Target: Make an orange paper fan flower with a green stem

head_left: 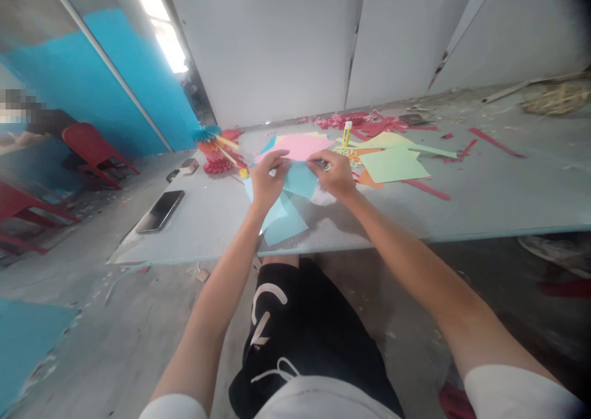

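From the head camera, the person sits at a long grey table (184,222) and both arms reach forward. The left hand (270,179) and the right hand (333,173) are not spread and do not press together. Their fingers are curled, and each hand seems to pinch an upper edge of the pale blue paper (300,181), which is held just above the table, in front of the person. The exact grip is partly hidden by the fingers. More pale blue sheets (282,224) lie under the hands, and a pink sheet (300,146) lies just behind them.

Some work seems to be done already: a folded paper decoration (217,154) in red, orange and blue stands at the far left of the hands, and many cut red strips (494,142) and red scraps (341,121) lie on the far side. A good part seems left, because whole sheets remain, such as the green sheet (392,165) at the right of the hands. A glue stick (346,133) stands upright beyond them. A black phone (160,211) lies near the left edge of the table, and red chairs (92,148) stand farther left.
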`<state>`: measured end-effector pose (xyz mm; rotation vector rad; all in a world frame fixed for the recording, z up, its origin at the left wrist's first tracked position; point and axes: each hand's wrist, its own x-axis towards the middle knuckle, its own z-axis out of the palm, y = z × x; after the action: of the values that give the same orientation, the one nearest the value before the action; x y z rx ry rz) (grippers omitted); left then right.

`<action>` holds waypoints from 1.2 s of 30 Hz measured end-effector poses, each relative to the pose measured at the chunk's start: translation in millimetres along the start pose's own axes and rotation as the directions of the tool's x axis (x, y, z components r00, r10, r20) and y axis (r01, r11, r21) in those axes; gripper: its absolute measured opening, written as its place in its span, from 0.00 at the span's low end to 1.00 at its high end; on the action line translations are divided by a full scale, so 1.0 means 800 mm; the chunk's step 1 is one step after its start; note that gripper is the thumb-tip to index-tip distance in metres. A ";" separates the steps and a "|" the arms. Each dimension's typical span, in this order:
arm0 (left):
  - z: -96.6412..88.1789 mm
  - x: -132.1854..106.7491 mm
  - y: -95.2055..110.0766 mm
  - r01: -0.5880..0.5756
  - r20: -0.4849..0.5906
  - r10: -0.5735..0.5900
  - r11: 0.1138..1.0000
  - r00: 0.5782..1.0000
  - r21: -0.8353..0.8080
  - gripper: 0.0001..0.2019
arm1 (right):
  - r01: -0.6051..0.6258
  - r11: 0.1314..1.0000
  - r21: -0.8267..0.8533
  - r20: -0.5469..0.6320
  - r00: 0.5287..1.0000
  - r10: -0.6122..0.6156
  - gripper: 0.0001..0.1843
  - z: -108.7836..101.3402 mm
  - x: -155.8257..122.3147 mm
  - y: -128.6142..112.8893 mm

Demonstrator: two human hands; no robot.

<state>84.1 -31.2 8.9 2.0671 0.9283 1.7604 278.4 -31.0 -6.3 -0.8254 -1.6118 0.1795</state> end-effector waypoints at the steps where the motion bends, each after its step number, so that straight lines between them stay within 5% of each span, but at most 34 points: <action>1: 0.000 0.000 0.000 -0.002 0.002 0.002 1.000 1.000 0.000 0.12 | -0.003 1.000 0.009 0.002 1.000 0.003 0.05 0.000 0.000 -0.002; 11: 0.002 -0.003 0.011 -0.012 0.022 0.012 1.000 1.000 0.004 0.10 | -0.047 0.992 0.116 0.030 0.999 0.044 0.11 0.007 0.000 -0.015; 21: 0.003 0.000 0.005 0.140 0.051 -0.133 0.970 0.990 -0.200 0.14 | 0.020 0.996 0.090 0.034 0.999 -0.023 0.10 0.003 0.001 -0.016; 36: 0.001 -0.001 0.017 0.086 0.031 -0.082 0.984 0.996 -0.154 0.08 | 0.006 0.999 0.049 0.061 0.998 -0.009 0.10 -0.001 0.000 -0.023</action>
<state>89.0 -41.5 16.2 1.9195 0.8307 1.7030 271.6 -44.9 4.0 -0.7828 -1.6620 0.2397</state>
